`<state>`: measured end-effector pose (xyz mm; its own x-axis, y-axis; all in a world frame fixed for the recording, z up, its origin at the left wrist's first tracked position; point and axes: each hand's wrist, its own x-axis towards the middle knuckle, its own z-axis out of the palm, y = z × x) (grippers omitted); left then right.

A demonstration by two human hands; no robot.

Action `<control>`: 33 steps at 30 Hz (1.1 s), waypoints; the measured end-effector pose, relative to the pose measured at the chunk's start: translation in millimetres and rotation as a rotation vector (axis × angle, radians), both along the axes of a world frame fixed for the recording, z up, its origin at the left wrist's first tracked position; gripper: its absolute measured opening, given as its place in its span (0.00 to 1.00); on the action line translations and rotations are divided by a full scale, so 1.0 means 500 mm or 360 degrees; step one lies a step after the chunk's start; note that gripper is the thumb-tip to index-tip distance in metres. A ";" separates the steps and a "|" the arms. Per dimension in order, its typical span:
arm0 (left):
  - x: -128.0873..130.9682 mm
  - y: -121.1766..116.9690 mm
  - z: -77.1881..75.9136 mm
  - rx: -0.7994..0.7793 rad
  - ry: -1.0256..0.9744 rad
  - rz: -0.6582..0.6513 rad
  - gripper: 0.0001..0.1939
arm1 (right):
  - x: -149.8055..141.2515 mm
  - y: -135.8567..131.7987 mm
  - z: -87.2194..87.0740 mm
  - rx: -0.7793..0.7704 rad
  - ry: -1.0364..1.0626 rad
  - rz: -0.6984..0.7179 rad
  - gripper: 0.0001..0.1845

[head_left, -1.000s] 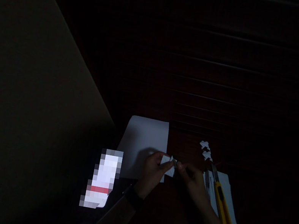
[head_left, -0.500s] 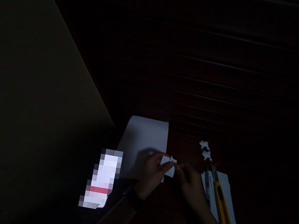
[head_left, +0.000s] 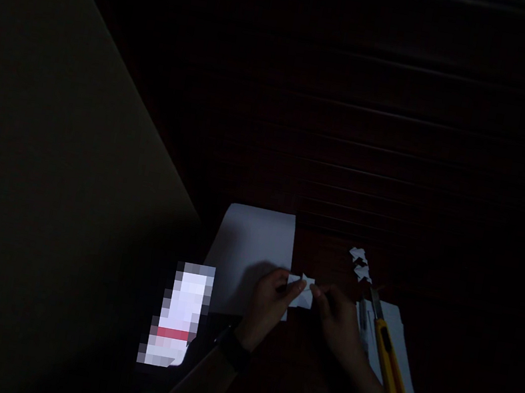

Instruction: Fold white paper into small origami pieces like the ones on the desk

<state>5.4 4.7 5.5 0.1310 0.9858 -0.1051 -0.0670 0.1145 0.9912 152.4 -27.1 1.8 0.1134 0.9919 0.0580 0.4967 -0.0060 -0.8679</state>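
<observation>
A small piece of folded white paper [head_left: 304, 298] is held up between both hands, with a pointed flap standing at its top edge. My left hand [head_left: 269, 299], with a dark watch at the wrist, grips its left side, thumb pressed on the front. My right hand [head_left: 336, 314] pinches the right edge between thumb and fingers. Behind the left hand lies a large sheet of white paper [head_left: 258, 236] on the dark table. Fingers behind the folded piece are hidden.
Right of my hands, a yellow utility knife [head_left: 390, 354] lies on a stack of white paper [head_left: 408, 364], beside a dark slim tool [head_left: 363, 319]. Small folded paper pieces [head_left: 360, 264] sit beyond. At left glows a pixelated screen [head_left: 182, 308]. The scene is very dark.
The folded paper has shifted slightly right and turned a little in my fingers. My right hand's grip has moved to its right edge.
</observation>
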 end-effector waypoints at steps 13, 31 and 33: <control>-0.001 -0.004 -0.014 0.0002 0.0069 -0.0050 0.11 | -0.005 0.001 -0.002 -0.0072 0.0165 0.0044 0.17; -0.001 -0.011 -0.001 0.0374 0.0659 -0.0131 0.16 | 0.010 0.008 -0.008 -0.0169 0.0422 0.0215 0.10; -0.001 -0.011 0.001 0.0395 0.0658 -0.0173 0.16 | 0.011 0.009 -0.014 -0.0131 0.0510 0.0148 0.12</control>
